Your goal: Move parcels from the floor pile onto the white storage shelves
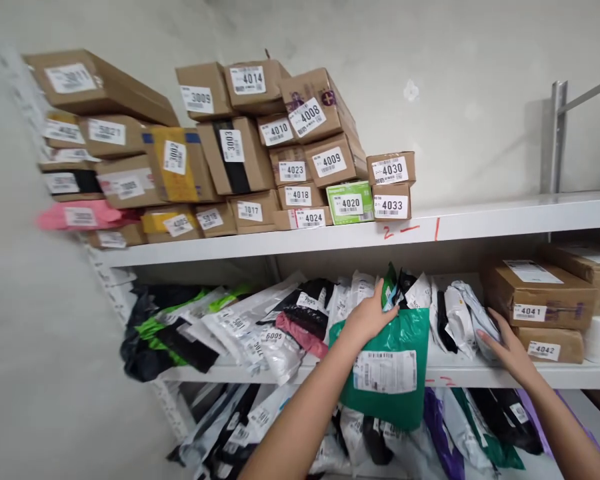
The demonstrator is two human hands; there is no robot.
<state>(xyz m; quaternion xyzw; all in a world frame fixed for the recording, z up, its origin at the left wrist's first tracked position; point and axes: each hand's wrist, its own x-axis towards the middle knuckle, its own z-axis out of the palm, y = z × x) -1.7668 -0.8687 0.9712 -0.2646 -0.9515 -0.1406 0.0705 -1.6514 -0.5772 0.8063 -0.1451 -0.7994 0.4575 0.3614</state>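
My left hand (367,317) grips the top of a green plastic mailer bag (400,333) with a white barcode label, which hangs over the front edge of the middle shelf (480,373). My right hand (505,347) rests with fingers spread against a white and grey mailer bag (473,320) standing on that shelf. Several other soft parcels, black, white and pink, lean in a row between and beside my hands.
The top shelf (505,217) carries stacked cardboard boxes with number labels such as 4030 (391,168) and 4020 (350,202). Boxes labelled 4041 (535,293) and 4042 stand right of my right hand. More mailer bags (460,427) fill the shelf below.
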